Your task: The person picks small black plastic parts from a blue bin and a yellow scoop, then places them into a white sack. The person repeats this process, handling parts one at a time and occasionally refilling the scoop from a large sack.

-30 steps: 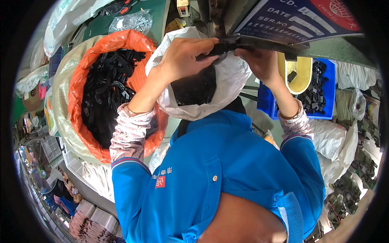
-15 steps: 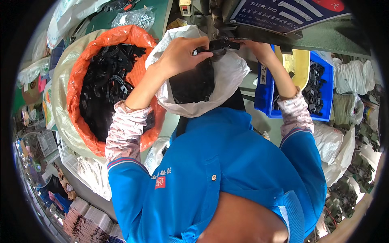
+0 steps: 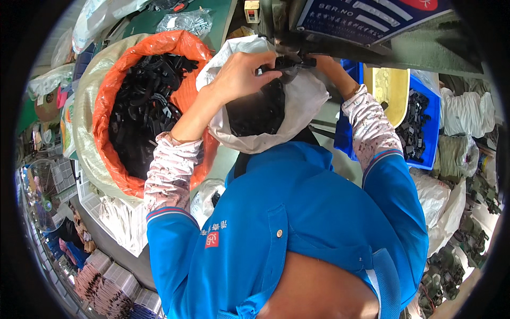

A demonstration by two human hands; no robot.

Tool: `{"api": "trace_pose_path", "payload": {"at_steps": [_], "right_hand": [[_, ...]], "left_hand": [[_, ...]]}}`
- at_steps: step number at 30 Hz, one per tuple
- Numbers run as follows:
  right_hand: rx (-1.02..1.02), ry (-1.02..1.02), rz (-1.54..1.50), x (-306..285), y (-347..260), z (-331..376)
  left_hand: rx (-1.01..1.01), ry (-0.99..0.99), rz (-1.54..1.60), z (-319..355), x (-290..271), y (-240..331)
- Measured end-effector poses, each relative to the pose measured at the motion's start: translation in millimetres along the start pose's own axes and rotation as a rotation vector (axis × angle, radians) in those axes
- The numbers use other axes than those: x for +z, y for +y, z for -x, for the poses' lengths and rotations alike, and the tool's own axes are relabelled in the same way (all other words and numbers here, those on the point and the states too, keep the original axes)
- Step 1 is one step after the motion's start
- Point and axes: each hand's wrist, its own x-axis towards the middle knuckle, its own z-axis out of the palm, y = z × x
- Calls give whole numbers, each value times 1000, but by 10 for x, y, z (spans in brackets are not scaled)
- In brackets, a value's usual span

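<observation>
Black part (image 3: pixel 294 63): one, between the two hands, above the white bag's far rim and just below the machine (image 3: pixel 425 56).
Hands: two, left hand (image 3: pixel 240 76) and right hand (image 3: pixel 330 68).
Bags of black pieces: two, one orange bag (image 3: pixel 103 119) and one white bag (image 3: pixel 305 103); the pieces are too many to count.
Bins: one blue bin (image 3: pixel 433 125) with more dark pieces, one yellow tub (image 3: pixel 402 80) in it.
Clear bag: one clear bag (image 3: pixel 186 22) of silvery metal pieces on the green bench (image 3: pixel 223 18).
Part's look: dark, glossy, longish, lying roughly crosswise; its finer shape is blurred.
Left grip: thumb and fingers pinched on the part's left end.
Right grip: fingertips by the part's right end, partly hidden; cannot tell how far they close or whether they hold it.
Since half a second ago: the right forearm has swung inward, its patterned sleeve (image 3: pixel 370 125) now over the blue bin's near left corner; the left pinch looks the same.
</observation>
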Motion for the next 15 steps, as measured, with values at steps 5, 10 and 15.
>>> {"api": "trace_pose_path", "payload": {"at_steps": [5, 10, 15], "right_hand": [[12, 53, -20, 502, 291, -49], [311, -23, -735, -155, 115, -166], [455, -3, -1517, 35, 295, -15]], "left_hand": [[177, 163, -124, 18, 5, 50], [49, 342, -382, 661, 417, 60], [-343, 477, -153, 1728, 521, 91]]}}
